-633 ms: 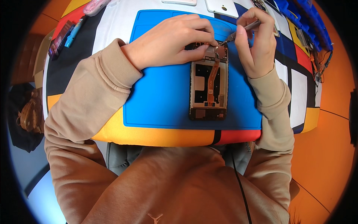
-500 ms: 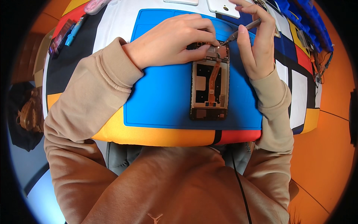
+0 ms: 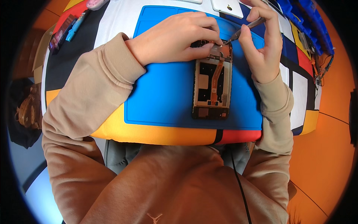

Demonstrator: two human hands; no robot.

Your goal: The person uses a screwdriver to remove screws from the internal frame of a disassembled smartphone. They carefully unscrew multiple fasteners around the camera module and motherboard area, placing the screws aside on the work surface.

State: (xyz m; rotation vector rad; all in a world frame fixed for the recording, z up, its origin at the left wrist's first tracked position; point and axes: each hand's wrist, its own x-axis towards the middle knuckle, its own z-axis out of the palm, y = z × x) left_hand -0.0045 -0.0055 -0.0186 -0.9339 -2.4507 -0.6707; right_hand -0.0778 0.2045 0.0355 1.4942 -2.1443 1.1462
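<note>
— Which step is this?

— Head view: I judge I'm working loose a small part at the top end of the opened black smartphone with its orange ribbon cable (image 3: 212,84), lying at twelve o'clock from me on the blue rubber work mat (image 3: 164,97). Next calls for a steady tip.

— Your hands?

— My left hand (image 3: 173,39), fingers curled, pins the phone's top corner. My right hand (image 3: 263,44) pinches a thin grey metal tool (image 3: 242,31), tip angled toward nine o'clock.

Single head-worn fisheye view, looking steeply down, close over blue mat (image 3: 167,97), table edge nearest
</note>
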